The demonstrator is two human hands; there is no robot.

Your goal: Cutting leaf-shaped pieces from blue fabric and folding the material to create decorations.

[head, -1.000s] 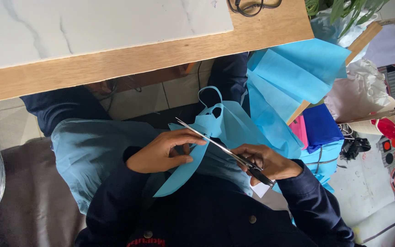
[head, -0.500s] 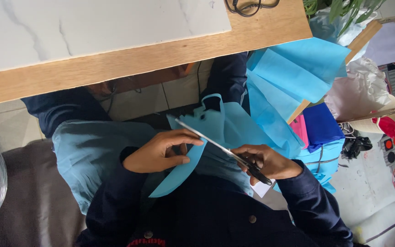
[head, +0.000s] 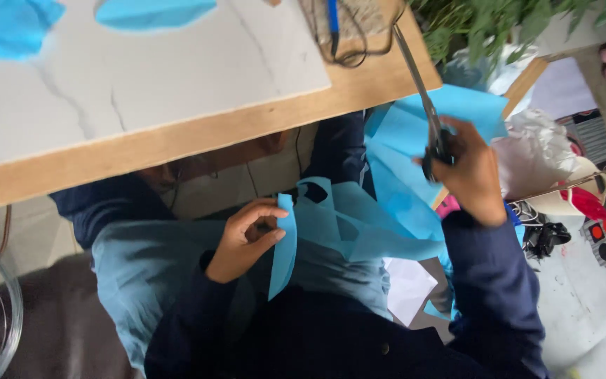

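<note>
Blue fabric strip [head: 283, 245] pinched in L hand [head: 245, 238]

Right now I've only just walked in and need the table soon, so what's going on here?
A seated person is working with thin blue fabric in their lap. The left hand pinches a cut strip of it, while the right hand holds scissors, blades pointing up over the table edge. More blue pieces lie on the tabletop.
</note>
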